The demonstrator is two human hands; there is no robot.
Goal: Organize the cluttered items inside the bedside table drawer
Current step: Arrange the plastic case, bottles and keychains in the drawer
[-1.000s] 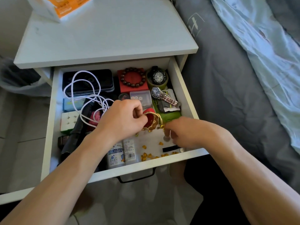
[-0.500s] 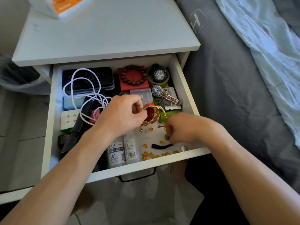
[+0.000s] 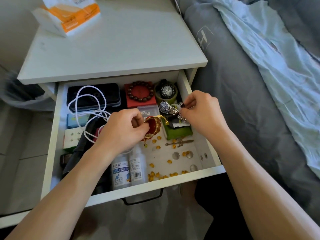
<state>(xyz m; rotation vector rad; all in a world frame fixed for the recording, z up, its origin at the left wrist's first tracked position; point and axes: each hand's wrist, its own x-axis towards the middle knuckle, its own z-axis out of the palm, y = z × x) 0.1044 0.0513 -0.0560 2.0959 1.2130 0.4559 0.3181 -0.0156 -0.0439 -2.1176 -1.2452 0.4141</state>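
Observation:
The white bedside drawer (image 3: pixel 173 181) stands pulled out and full of small items. My left hand (image 3: pixel 121 130) pinches the rim of a red and gold drawstring pouch (image 3: pixel 154 125) and holds its mouth open over the middle of the drawer. My right hand (image 3: pixel 202 111) is raised at the drawer's right side, above the silver watch (image 3: pixel 164 106). It pinches a small black item (image 3: pixel 181 104) in its fingertips. Several amber beads (image 3: pixel 162 175) lie scattered on the drawer floor, along with coins (image 3: pixel 175 155) and a small sword-shaped metal piece (image 3: pixel 180 142).
A white cable (image 3: pixel 83 108) loops over a black case (image 3: pixel 107 94). Also in the drawer: a red box with a bead bracelet (image 3: pixel 140 92), a black watch (image 3: pixel 167 90), a green box (image 3: pixel 180 131), two bottles (image 3: pixel 128 168) and a cube puzzle (image 3: pixel 71 137). A tissue pack (image 3: pixel 69 16) sits on the tabletop; the bed lies to the right.
My right hand has lifted from the drawer's front floor to beside the silver watch, with a small black item in its fingers. The black strip is gone from the floor. The pouch stays held.

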